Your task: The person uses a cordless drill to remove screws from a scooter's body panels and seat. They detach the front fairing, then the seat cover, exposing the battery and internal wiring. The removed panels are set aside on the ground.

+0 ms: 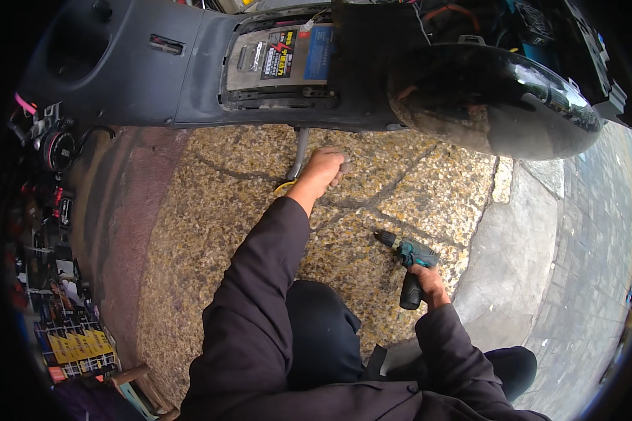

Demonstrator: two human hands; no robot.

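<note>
My left hand (324, 168) is stretched forward over the stone pavement, just below the edge of a dark scooter body (137, 77). Its fingers are curled closed, and what they hold, if anything, I cannot make out. Close beside that wrist is a grey metal stand leg (300, 153) coming down from the scooter. My right hand (430, 282) grips a teal and black cordless drill (416, 252) by its handle. The drill's chuck points left and away from me, apart from the scooter. A silver battery (249, 59) with labels sits in an open compartment in the scooter body.
A glossy black rounded fender (495, 105) juts out at the upper right. Small parts and tools crowd the left side, near a rack of yellow packages (81, 345). Grey paving (583, 259) lies at the right. My knees (323, 330) are bent below my arms.
</note>
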